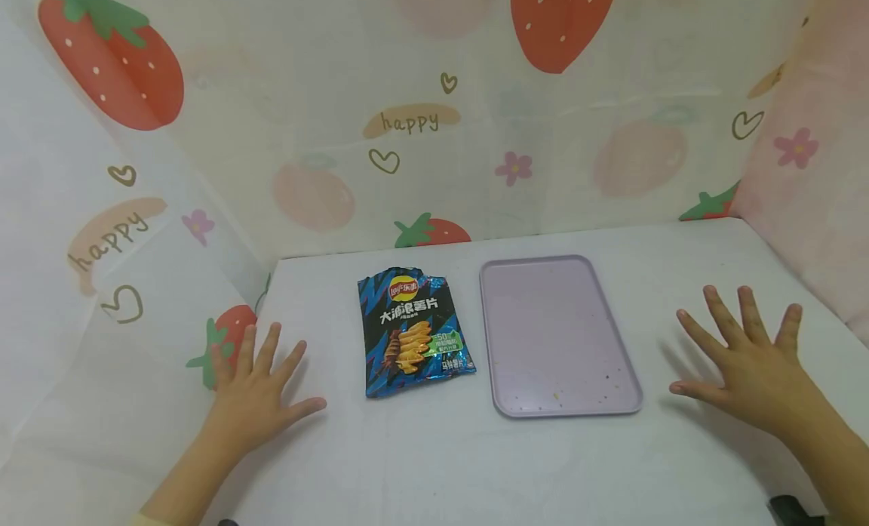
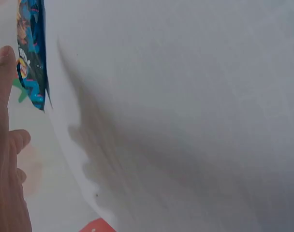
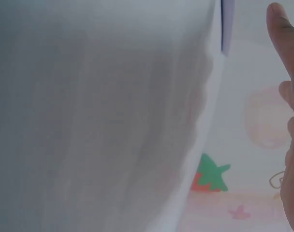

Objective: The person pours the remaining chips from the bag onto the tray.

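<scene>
A dark blue and black chip bag (image 1: 414,333) with a Lay's logo lies flat on the white table, left of centre. Beside it on the right is a shallow lilac tray (image 1: 553,330) with a few crumbs toward its near edge. My left hand (image 1: 251,398) hovers left of the bag, fingers spread, holding nothing. To the right of the tray, my right hand (image 1: 760,367) is spread above the table with nothing in it. In the left wrist view the bag (image 2: 32,53) shows at the upper left; in the right wrist view only a sliver of the tray (image 3: 227,24) appears.
A white cloth covers the table (image 1: 421,466). Behind it hangs a strawberry-print curtain (image 1: 475,81), with further cloth at the left (image 1: 61,337) and a pink side cloth (image 1: 815,201) at the right. A dark strap (image 1: 790,511) is near the right wrist.
</scene>
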{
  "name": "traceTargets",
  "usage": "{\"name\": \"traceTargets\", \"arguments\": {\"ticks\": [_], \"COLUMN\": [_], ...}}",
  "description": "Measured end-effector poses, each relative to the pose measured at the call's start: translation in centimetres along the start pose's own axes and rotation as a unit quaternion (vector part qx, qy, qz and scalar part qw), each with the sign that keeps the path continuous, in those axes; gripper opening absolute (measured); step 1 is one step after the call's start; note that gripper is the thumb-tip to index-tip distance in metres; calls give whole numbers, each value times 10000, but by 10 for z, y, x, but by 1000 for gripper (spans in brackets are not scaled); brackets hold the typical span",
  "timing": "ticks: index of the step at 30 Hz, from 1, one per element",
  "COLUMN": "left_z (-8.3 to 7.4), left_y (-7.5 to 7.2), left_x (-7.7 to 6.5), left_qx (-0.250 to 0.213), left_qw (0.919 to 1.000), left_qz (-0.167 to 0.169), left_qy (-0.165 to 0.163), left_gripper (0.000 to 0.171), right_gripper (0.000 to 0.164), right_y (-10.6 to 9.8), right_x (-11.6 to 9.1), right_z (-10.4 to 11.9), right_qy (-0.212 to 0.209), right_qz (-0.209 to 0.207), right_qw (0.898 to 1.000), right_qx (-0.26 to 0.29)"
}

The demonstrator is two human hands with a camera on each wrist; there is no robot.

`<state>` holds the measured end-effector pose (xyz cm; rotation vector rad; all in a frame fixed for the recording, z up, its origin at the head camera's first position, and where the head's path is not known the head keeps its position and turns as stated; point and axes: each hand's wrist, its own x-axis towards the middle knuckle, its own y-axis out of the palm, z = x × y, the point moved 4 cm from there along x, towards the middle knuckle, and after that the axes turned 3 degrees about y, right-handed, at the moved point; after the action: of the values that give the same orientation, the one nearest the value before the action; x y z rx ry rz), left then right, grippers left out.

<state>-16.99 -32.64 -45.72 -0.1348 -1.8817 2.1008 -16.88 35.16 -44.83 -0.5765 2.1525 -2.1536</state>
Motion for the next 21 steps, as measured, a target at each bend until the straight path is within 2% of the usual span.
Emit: {"name": "traceTargets", "arguments": {"ticks": [9,21], "left_z": [-7,-15], "left_y": [0,4], "left_x": [2,7], "left_qx": [-274,-105], "left_qw": [9996,9998], "left_qz": [18,119], "left_qy": [-59,-85], "left_gripper": [100,103], "right_gripper": [113,112], "right_y": [1,2], "right_x": [4,7], "right_z": [7,11], "right_qy": [2,8], "right_qz": [-4,2], "right_qw": [9998,9980], "right_qx": [217,625]}}
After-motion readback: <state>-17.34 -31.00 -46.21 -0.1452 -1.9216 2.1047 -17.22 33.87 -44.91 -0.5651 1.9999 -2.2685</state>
